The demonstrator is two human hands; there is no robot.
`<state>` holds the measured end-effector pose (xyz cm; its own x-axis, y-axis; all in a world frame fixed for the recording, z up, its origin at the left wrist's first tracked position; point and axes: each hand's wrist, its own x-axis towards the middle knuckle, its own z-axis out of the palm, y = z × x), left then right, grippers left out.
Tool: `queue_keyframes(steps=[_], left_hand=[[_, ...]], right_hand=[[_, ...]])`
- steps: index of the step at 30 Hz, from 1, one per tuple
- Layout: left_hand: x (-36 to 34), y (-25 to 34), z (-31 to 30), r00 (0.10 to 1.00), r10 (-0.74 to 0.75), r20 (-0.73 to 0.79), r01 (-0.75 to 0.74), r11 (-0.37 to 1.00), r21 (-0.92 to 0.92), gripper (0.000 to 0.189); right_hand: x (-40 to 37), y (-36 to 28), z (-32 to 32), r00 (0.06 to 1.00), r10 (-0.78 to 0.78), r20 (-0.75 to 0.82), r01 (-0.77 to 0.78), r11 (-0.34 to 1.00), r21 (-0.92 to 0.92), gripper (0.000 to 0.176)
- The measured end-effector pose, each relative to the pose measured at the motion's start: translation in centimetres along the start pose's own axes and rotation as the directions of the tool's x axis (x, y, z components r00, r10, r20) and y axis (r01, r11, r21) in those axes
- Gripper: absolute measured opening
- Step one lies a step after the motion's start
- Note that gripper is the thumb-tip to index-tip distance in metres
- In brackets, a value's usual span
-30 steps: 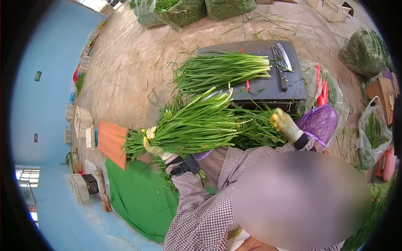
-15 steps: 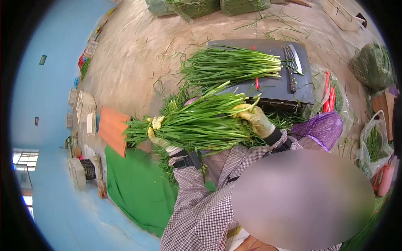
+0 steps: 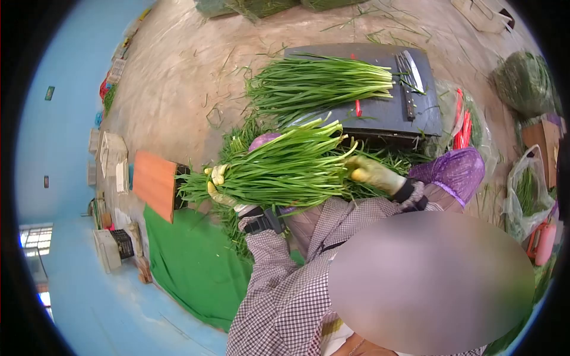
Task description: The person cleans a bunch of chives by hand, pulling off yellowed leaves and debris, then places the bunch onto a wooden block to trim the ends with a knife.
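Observation:
My left hand (image 3: 221,188), in a pale yellow-stained glove, is closed round the leafy end of a bunch of long green stalks (image 3: 279,169) above my lap. At the bunch's pale stem ends is my right hand (image 3: 377,175), gloved too, with its fingers curled together; what they hold, if anything, is hidden. Beyond, a second pile of green stalks (image 3: 320,84) lies across red strips on a dark board (image 3: 386,121). Right of that pile rest a knife (image 3: 411,89) and another long metal tool beside it.
Loose greens (image 3: 237,228) lie below the held bunch. Red strips (image 3: 464,127) are by my purple-covered knee (image 3: 451,172). To the left are an orange board (image 3: 154,184) and a green cloth (image 3: 193,261). At the right stand a bagged bundle (image 3: 522,83) and a plastic bag (image 3: 525,199).
My right hand has drawn back to the right from the stem ends and turned lower. My left hand still grips the bunch. The whole view has shifted slightly.

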<state>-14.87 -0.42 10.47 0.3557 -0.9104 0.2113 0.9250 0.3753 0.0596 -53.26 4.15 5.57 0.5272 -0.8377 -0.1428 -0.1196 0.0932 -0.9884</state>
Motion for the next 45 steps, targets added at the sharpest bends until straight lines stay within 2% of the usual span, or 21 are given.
queue_keyframes(steps=[1,2,5,6,11,15,17,19,21,23,24,25,26,27,30,37,38,39,41,43,45], left_hand=[[0.1,-0.4,0.3,1.0,-0.015,0.008,0.015,1.0,-0.007,0.027],[0.2,-0.8,0.7,0.999,-0.025,0.029,0.025,1.0,-0.013,0.027],[0.1,-1.4,1.9,0.996,-0.027,0.082,0.025,0.999,0.033,0.027],[0.1,-1.4,2.2,0.996,-0.019,0.09,0.012,0.997,0.079,0.027],[0.4,1.1,-1.3,0.999,0.036,-0.022,-0.03,0.979,0.202,0.025],[0.3,2.6,-3.4,0.999,-0.03,-0.017,0.031,0.997,0.068,0.013],[0.2,3.3,-4.1,0.996,0.046,-0.081,-0.034,0.989,0.145,0.025],[0.1,3.1,-3.8,0.995,0.061,-0.076,-0.049,0.986,0.159,0.026],[0.1,2.8,-3.8,0.991,0.091,-0.096,-0.071,0.977,0.199,0.027],[0.4,3.3,-4.8,0.998,0.016,-0.054,-0.006,0.986,0.169,0.016],[0.5,3.5,-5.1,0.999,-0.02,-0.029,0.024,0.988,0.155,0.012],[0.5,2.9,-4.3,1.0,-0.025,-0.013,0.026,0.988,0.154,0.013],[0.3,2.0,-2.9,1.0,-0.03,0.005,0.029,0.988,0.154,0.016],[0.2,1.3,-2.0,0.999,-0.036,0.022,0.032,0.988,0.153,0.018],[0.5,1.1,-1.6,0.997,-0.049,0.067,0.042,0.994,0.097,0.027],[0.0,1.1,-1.6,1.0,-0.01,0.023,0.007,0.992,0.123,0.028],[0.3,1.6,-2.3,0.999,-0.024,0.032,0.021,0.995,0.098,0.026],[0.1,2.1,-2.9,1.0,0.001,0.004,-0.001,0.997,0.079,0.027],[-0.1,2.1,-2.7,0.998,0.051,-0.047,-0.049,0.998,0.039,0.029],[0.2,3.2,-4.1,0.997,0.063,-0.037,-0.06,0.993,0.098,0.028],[0.0,2.9,-3.6,0.996,0.069,-0.062,-0.058,0.985,0.159,0.028]], right_hand=[[1.2,-3.3,1.7,0.998,-0.038,0.058,0.022,0.968,0.249,0.059],[2.4,-1.7,3.6,0.992,-0.099,0.084,0.052,0.896,0.441,0.059],[2.8,-6.4,4.7,0.995,0.065,-0.077,0.007,0.717,0.697,0.041],[2.9,-6.3,5.0,0.99,0.076,-0.121,0.043,0.653,0.756,0.03],[1.6,-4.4,4.0,0.996,0.007,-0.088,0.073,0.492,0.868,0.023],[-1.7,-3.8,-0.4,0.985,-0.027,-0.171,0.171,0.295,0.94,0.027],[-3.9,-2.0,-3.1,0.989,0.028,-0.148,0.115,0.495,0.861,0.028],[-4.5,2.4,-5.1,0.94,0.311,-0.14,-0.214,0.859,0.466,0.03],[-3.7,3.9,-3.9,0.904,0.422,-0.068,-0.404,0.896,0.183,0.029],[-1.7,-1.3,-1.5,0.988,0.144,-0.051,-0.147,0.988,-0.054,0.032],[-0.8,-1.1,0.5,0.984,-0.02,-0.176,0.016,0.999,-0.028,0.045],[0.7,-2.7,1.2,0.994,-0.047,-0.098,0.05,0.998,0.025,0.053],[2.2,-3.7,2.6,0.995,-0.086,-0.04,0.094,0.961,0.261,0.05],[3.7,-2.3,4.1,0.984,-0.175,0.037,0.115,0.779,0.616,0.046],[4.1,-7.1,4.8,0.996,-0.024,-0.091,0.088,0.576,0.813,0.04],[2.3,-4.9,5.5,0.985,0.025,-0.169,0.147,0.38,0.913,0.038],[1.9,-4.2,5.3,0.978,0.086,-0.192,0.154,0.334,0.93,0.028],[1.2,-2.8,4.5,0.973,0.027,-0.231,0.221,0.203,0.954,0.02],[0.0,-2.4,1.9,0.939,0.005,-0.343,0.333,0.223,0.916,0.019],[-1.3,-0.1,-1.8,0.966,-0.119,-0.231,0.258,0.325,0.91,0.015],[-1.6,-0.8,-2.7,0.995,0.079,-0.068,-0.008,0.708,0.706,0.024]])
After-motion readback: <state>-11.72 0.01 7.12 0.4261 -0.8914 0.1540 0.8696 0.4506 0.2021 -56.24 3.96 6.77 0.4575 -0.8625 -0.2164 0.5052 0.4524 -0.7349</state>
